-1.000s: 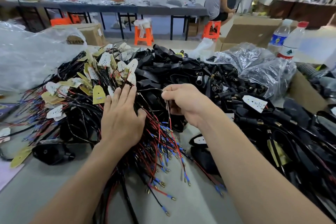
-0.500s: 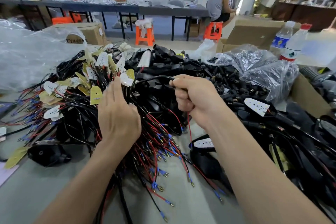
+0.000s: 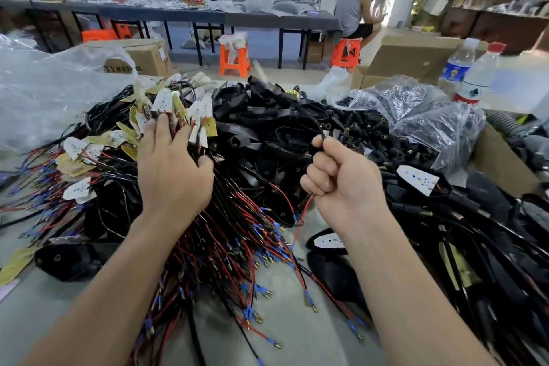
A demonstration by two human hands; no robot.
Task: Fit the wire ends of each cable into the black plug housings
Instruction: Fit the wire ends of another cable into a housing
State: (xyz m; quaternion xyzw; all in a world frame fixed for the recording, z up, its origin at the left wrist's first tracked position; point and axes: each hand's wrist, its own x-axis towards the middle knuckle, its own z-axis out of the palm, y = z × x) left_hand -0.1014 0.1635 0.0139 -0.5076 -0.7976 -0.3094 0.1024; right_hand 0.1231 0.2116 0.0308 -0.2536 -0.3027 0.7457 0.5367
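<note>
Fingertips of left hand [image 3: 172, 175] were partly buried in cable pile [image 3: 225, 249]. Part of black cable [image 3: 321, 130] was hidden inside right hand [image 3: 341, 184]. Both forearms [image 3: 98, 306] were cropped at bottom edge.

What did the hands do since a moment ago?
The right hand pulled one cable out of the wire pile, moving right and away from the left hand. Its grip stayed closed on it. The left hand kept pressing the pile; the black housings stayed put.

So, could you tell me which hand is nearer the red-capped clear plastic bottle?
Right. The right hand is below-left of that bottle, gripping a thin black cable; the left hand lies farther left on the red-and-black wire bundle.
</note>
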